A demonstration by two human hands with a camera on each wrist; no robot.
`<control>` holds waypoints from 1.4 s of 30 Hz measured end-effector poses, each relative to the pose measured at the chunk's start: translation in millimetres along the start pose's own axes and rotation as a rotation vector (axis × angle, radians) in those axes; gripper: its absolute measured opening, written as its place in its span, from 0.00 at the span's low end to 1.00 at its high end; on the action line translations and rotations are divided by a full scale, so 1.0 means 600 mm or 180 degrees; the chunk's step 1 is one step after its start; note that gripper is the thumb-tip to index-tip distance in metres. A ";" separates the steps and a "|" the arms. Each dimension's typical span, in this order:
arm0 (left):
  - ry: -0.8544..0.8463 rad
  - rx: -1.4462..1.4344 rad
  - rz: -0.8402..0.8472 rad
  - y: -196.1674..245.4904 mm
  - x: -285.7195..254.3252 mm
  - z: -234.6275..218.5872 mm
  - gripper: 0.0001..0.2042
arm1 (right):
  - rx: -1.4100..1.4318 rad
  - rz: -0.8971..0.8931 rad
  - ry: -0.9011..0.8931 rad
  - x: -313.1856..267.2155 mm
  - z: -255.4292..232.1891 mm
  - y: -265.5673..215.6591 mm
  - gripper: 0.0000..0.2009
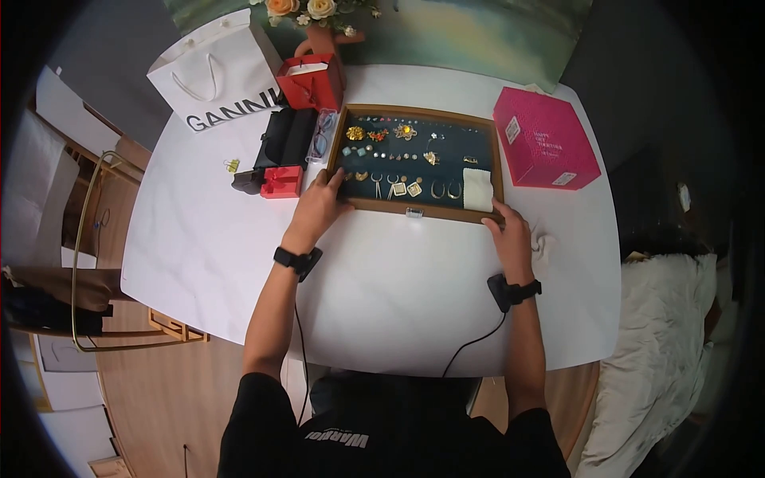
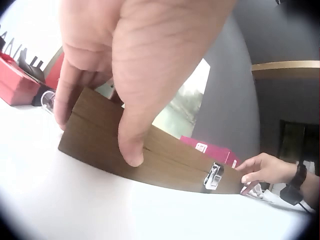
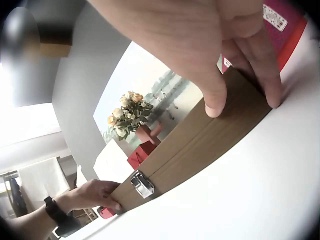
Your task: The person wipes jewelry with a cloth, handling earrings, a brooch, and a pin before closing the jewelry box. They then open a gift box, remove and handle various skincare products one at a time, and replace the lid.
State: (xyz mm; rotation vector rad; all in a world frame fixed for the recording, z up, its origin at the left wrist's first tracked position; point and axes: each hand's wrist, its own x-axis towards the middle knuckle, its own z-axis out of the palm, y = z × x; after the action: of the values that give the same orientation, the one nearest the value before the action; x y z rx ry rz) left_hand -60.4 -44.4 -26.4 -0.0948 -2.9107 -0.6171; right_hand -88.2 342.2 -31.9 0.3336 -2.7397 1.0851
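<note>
Brown wooden jewellery case (image 1: 446,213) lying toward the far edge of the desk (image 1: 390,279). Left hand (image 1: 317,209) and right hand (image 1: 512,237) clamp its near corners, thumbs in front, fingers round the sides, presumably for even steadiness; earrings (image 1: 400,190) lie in rows, probably for separation.

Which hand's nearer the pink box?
Right. The right hand holds the near right corner of the jewelry case, on the side toward the pink box; the left hand holds the case's near left corner, farther away.
</note>
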 end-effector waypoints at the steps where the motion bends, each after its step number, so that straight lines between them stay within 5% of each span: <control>1: 0.0115 0.0100 0.0017 -0.003 0.015 0.006 0.39 | -0.0172 -0.0117 0.0158 0.011 0.010 0.004 0.21; 19: 0.0211 0.0613 0.0182 -0.055 0.142 0.030 0.35 | 0.0065 -0.0246 0.0276 0.147 0.052 0.041 0.20; 22: 0.0223 0.0800 0.0235 -0.053 0.149 0.047 0.28 | 0.0060 -0.0204 0.0329 0.143 0.053 0.034 0.20; 24: 0.0330 0.1077 -0.0523 -0.033 0.162 0.064 0.21 | 0.0017 -0.0127 0.0384 0.137 0.055 0.025 0.20; 30: 0.0439 0.2430 -0.0111 0.019 0.151 0.045 0.10 | -0.0023 -0.0140 0.0580 0.127 0.060 0.011 0.19; 42: 0.0723 0.1941 -0.0054 -0.010 0.151 0.055 0.10 | 0.0039 -0.0185 0.0541 0.139 0.077 0.035 0.20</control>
State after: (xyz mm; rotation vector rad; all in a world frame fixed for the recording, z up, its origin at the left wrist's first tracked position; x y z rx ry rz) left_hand -154.9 -34.1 -42.8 0.0721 -2.7373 0.2578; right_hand -177.9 313.5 -58.3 0.3054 -2.5596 1.0638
